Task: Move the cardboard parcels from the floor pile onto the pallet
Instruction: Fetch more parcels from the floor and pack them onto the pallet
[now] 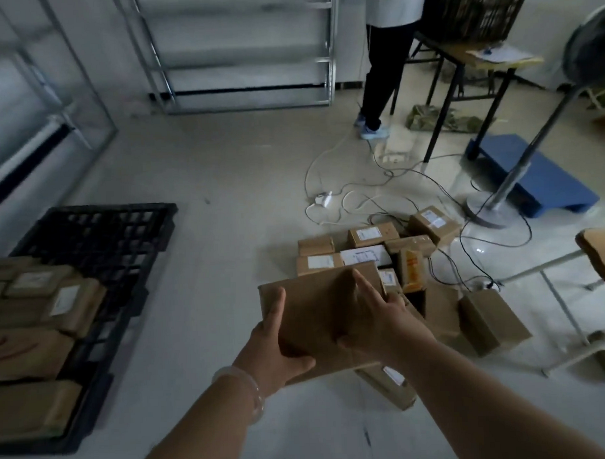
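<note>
I hold a plain brown cardboard parcel (317, 307) in front of me, lifted above the floor. My left hand (281, 350) grips its near left edge and my right hand (379, 312) lies over its right side. Behind and to the right of it lies the floor pile (374, 251) of several cardboard parcels, some with white labels. The black plastic pallet (99, 243) sits at the left, with several brown parcels (40, 324) stacked on its near half; its far half is bare grid.
Cables (378, 192) trail over the floor behind the pile. A fan stand (492, 205) and a blue platform (532, 176) are at the right. A person's legs (381, 82) stand by a table at the back. Metal shelving (240, 49) lines the wall.
</note>
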